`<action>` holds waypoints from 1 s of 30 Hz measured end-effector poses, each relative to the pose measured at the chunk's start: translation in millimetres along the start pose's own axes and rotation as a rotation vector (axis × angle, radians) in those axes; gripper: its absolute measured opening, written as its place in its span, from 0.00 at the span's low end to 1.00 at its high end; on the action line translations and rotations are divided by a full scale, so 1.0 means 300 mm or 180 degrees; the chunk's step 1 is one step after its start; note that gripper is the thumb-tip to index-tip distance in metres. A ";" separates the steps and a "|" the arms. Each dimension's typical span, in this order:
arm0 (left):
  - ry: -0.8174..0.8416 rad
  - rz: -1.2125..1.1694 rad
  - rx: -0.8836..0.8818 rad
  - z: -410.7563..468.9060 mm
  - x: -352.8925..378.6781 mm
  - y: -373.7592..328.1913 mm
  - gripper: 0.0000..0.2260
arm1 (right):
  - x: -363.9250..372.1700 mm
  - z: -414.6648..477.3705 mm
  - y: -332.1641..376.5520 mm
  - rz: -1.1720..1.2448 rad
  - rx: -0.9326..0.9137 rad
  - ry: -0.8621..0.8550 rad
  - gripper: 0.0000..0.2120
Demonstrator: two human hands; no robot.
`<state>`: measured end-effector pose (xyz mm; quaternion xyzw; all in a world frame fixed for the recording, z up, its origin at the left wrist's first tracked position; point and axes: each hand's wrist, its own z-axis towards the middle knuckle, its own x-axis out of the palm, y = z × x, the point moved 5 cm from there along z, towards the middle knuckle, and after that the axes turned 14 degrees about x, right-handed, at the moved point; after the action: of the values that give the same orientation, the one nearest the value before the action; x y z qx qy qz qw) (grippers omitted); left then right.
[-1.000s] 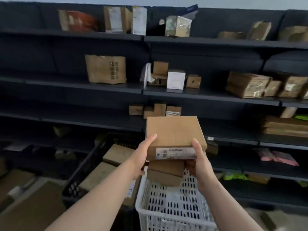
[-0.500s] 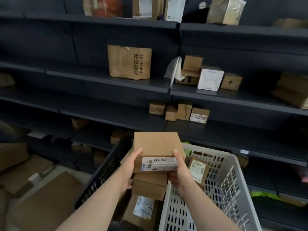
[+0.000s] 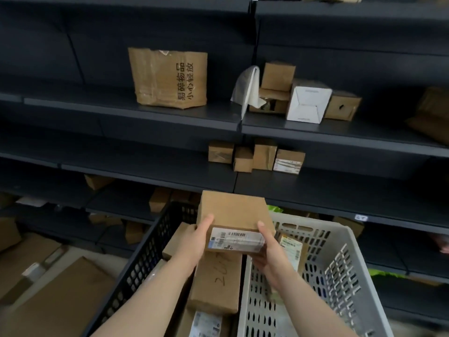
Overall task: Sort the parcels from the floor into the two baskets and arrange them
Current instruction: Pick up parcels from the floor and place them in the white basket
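Note:
A flat brown cardboard parcel (image 3: pixel 234 212) with a white barcode label on its near edge is held between both hands, above the gap between two baskets. My left hand (image 3: pixel 196 242) grips its left side and my right hand (image 3: pixel 268 249) grips its right side. Under it, a second brown box (image 3: pixel 217 280) with handwriting hangs in the same grip. The black basket (image 3: pixel 148 254) on the left holds several brown parcels. The white basket (image 3: pixel 340 259) on the right holds a labelled parcel (image 3: pixel 291 249) at its far end.
Dark shelves (image 3: pixel 170 115) fill the background, with a big brown box (image 3: pixel 170 79), a white box (image 3: pixel 307 102) and small cartons (image 3: pixel 255 156) on them. Flat cardboard parcels (image 3: pixel 48 288) lie on the floor at the lower left.
The view has swung left and down. Both hands have lowered the two boxes from in front of the shelves to just above the baskets.

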<state>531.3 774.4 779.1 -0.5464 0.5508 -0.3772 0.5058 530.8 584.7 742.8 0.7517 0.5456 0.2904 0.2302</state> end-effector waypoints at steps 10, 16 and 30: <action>0.1250 0.0823 -0.0030 -0.001 0.380 -0.101 0.36 | -0.496 -0.184 0.131 -0.0425 -0.0339 -0.1545 0.25; 0.1768 0.1337 -0.0629 -0.059 0.579 0.098 0.40 | -0.710 -0.200 -0.063 -0.0747 0.0371 -0.2125 0.28; 0.1714 0.0885 -0.1280 -0.147 0.678 0.497 0.20 | -0.753 -0.016 -0.387 -0.0005 0.1238 -0.1395 0.13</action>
<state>477.9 586.0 614.1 -0.4360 0.7964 -0.3193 0.2715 394.5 404.0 627.5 0.8261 0.5288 0.0109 0.1944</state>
